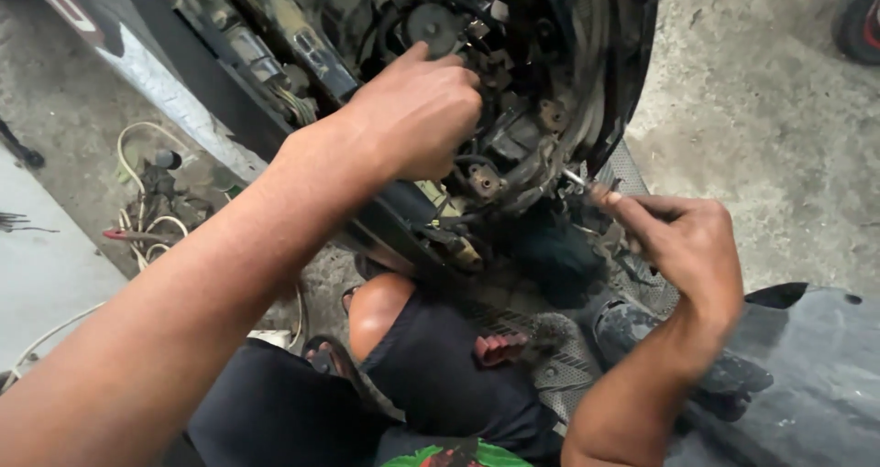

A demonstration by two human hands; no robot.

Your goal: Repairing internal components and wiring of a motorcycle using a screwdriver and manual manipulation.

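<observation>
While left hand [412, 119] grips engine parts [495, 146], right hand [683, 242] clamps screwdriver [596, 190].

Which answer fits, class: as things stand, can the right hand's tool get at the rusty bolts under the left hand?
Probably yes. The right hand points its thin metal tool at the rusty bolts, with open space between; the left hand sits higher up.

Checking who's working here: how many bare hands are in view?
2. The left hand reaches into the grimy black scooter engine bay; the right hand grips a thin metal tool beside it. Others may be hidden.
</observation>
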